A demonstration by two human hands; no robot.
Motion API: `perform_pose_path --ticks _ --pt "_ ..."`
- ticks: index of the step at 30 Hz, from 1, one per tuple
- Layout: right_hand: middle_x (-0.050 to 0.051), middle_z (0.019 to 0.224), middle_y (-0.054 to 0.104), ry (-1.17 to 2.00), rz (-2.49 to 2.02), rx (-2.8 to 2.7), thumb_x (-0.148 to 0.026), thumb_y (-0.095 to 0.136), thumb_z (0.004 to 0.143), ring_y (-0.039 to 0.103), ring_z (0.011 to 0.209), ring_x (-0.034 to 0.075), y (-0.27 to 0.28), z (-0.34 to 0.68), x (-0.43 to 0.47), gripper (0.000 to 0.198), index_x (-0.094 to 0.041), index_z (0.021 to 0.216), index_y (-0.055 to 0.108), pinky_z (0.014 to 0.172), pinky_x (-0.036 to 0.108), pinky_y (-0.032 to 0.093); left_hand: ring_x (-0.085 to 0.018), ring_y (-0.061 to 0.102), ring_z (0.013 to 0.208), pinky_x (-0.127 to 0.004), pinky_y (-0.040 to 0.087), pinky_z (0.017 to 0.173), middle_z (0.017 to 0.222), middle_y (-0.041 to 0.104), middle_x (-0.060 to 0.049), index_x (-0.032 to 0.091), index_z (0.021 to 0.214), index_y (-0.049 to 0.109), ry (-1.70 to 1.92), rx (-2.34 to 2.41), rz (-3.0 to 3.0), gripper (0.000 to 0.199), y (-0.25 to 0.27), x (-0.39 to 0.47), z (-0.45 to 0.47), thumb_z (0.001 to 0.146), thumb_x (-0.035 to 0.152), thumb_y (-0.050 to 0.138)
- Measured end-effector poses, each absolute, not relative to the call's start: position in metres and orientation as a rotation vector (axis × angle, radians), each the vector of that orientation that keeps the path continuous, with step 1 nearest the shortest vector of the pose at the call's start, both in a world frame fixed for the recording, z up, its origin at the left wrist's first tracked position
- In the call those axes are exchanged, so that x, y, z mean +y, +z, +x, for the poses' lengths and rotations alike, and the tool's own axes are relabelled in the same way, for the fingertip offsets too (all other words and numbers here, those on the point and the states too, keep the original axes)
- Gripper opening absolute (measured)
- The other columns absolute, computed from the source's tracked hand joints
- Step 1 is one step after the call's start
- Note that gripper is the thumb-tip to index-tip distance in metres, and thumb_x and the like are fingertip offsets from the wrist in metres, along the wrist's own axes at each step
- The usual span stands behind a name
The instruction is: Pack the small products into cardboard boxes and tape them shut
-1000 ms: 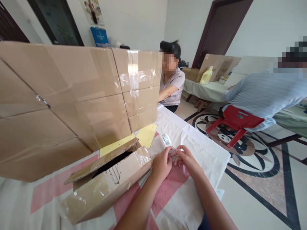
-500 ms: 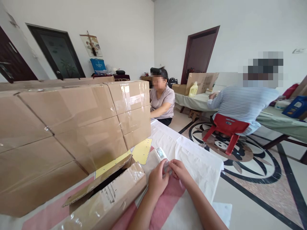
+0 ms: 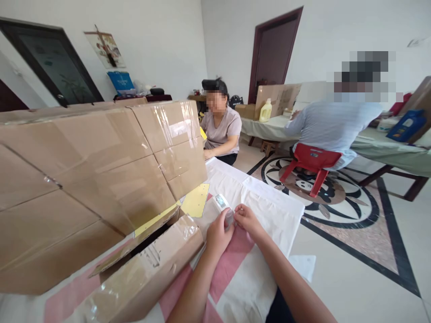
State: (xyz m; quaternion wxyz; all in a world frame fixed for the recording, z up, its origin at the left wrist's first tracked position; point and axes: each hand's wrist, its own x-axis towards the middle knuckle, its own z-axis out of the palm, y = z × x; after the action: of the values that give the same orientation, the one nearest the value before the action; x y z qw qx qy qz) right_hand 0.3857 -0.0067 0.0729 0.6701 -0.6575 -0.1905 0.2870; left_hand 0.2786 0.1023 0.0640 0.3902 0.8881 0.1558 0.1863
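My left hand (image 3: 217, 237) is wrapped round a small white container (image 3: 220, 202) with a bluish-green label on its far end. The container's near end, by my thumb, looks greyish and rounded. Close beside it on the right is my right hand (image 3: 250, 223), its thumb and fingertips pinched together. Whatever sits in that pinch, if anything, is too small to make out. Both hands are over a table covered with a white, pink and yellow cloth (image 3: 266, 202). Left of my forearm lies a long cardboard box (image 3: 161, 264) with its flap raised and a dark gap inside.
Stacked taped cartons (image 3: 101, 157) form a wall along the left. Past them sits a person (image 3: 220, 128) at the table's far end. Another person (image 3: 330, 125) sits on a red chair (image 3: 316, 157) at a green-covered table (image 3: 387, 154), which holds a yellow jug (image 3: 266, 111) and blue bottle (image 3: 407, 125).
My right hand's fingertips have drawn slightly away from the container to the right. My left hand keeps its hold. The whole view has shifted a little.
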Motion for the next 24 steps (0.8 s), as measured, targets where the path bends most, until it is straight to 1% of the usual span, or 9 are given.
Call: perform_pose_path --ticks 3,6,8,10,12,14,17,20,24 --pt "-0.012 0.053 0.045 0.657 -1.42 -0.42 -0.03 0.064 0.067 0.033 0.043 0.006 0.077 0.384 -0.007 0.025 -0.023 0.084 0.047 0.043 0.02 0.021 -0.019 0.068 0.091 -0.032 0.054 0.084 0.107 0.072 -0.004 0.028 0.139 0.056 0.498 0.401 2.252 0.047 0.061 0.102 0.281 0.092 0.023 0.059" --pt "-0.01 0.055 0.051 0.682 -1.393 -0.439 -0.028 0.063 0.067 0.034 0.043 0.006 0.081 0.382 -0.008 0.023 -0.023 0.084 0.048 0.043 0.02 0.021 -0.021 0.068 0.101 -0.032 0.053 0.087 0.115 0.071 -0.005 0.028 0.134 0.06 0.588 0.424 2.269 0.042 0.059 0.1 0.283 0.093 0.02 0.057" --pt "-0.008 0.057 0.056 0.674 -1.39 -0.454 -0.027 0.062 0.068 0.037 0.044 0.007 0.084 0.381 -0.008 0.021 -0.023 0.083 0.049 0.044 0.02 0.023 -0.022 0.067 0.102 -0.033 0.053 0.084 0.11 0.07 -0.005 0.029 0.129 0.064 0.671 0.448 2.308 0.037 0.057 0.098 0.285 0.094 0.018 0.057" --pt "-0.006 0.06 0.06 0.648 -1.389 -0.465 -0.026 0.062 0.069 0.043 0.048 0.008 0.085 0.38 -0.008 0.019 -0.023 0.082 0.049 0.046 0.02 0.027 -0.022 0.067 0.097 -0.032 0.053 0.079 0.1 0.068 -0.005 0.029 0.124 0.068 0.762 0.471 2.341 0.032 0.056 0.096 0.286 0.096 0.019 0.056" --pt "-0.005 0.062 0.061 0.611 -1.391 -0.474 -0.024 0.063 0.069 0.051 0.054 0.01 0.086 0.38 -0.009 0.018 -0.023 0.081 0.049 0.05 0.02 0.031 -0.021 0.066 0.092 -0.03 0.052 0.075 0.094 0.066 -0.004 0.029 0.119 0.07 0.86 0.47 2.356 0.027 0.054 0.094 0.288 0.098 0.02 0.055" --pt "-0.005 0.062 0.061 0.555 -1.433 -0.493 -0.022 0.062 0.07 0.053 0.057 0.011 0.086 0.38 -0.01 0.016 -0.022 0.08 0.05 0.052 0.02 0.034 -0.021 0.065 0.089 -0.029 0.051 0.073 0.091 0.064 -0.004 0.027 0.111 0.072 0.943 0.462 2.375 0.024 0.052 0.091 0.289 0.098 0.019 0.055" --pt "-0.006 0.058 0.059 0.523 -1.51 -0.483 -0.021 0.058 0.071 0.048 0.048 0.01 0.084 0.379 -0.011 0.013 -0.023 0.082 0.052 0.047 0.021 0.032 -0.021 0.064 0.085 -0.029 0.049 0.07 0.087 0.063 -0.004 0.026 0.103 0.073 0.99 0.456 2.4 0.019 0.048 0.088 0.291 0.096 0.016 0.058" --pt "-0.008 0.053 0.056 0.52 -1.477 -0.388 -0.025 0.053 0.068 0.039 0.038 0.009 0.079 0.376 -0.011 0.016 -0.023 0.083 0.049 0.041 0.022 0.028 -0.02 0.064 0.085 -0.029 0.049 0.07 0.086 0.064 -0.004 0.025 0.101 0.072 1.02 0.447 2.389 0.017 0.049 0.086 0.292 0.095 0.017 0.059" --pt "-0.006 0.058 0.058 0.316 -1.45 -0.261 -0.029 0.052 0.065 0.038 0.037 0.009 0.095 0.398 -0.018 0.026 -0.021 0.09 0.049 0.039 0.023 0.026 -0.021 0.064 0.088 -0.029 0.051 0.075 0.089 0.066 -0.004 0.025 0.101 0.071 1.064 0.384 2.382 0.018 0.053 0.083 0.29 0.097 0.017 0.056"
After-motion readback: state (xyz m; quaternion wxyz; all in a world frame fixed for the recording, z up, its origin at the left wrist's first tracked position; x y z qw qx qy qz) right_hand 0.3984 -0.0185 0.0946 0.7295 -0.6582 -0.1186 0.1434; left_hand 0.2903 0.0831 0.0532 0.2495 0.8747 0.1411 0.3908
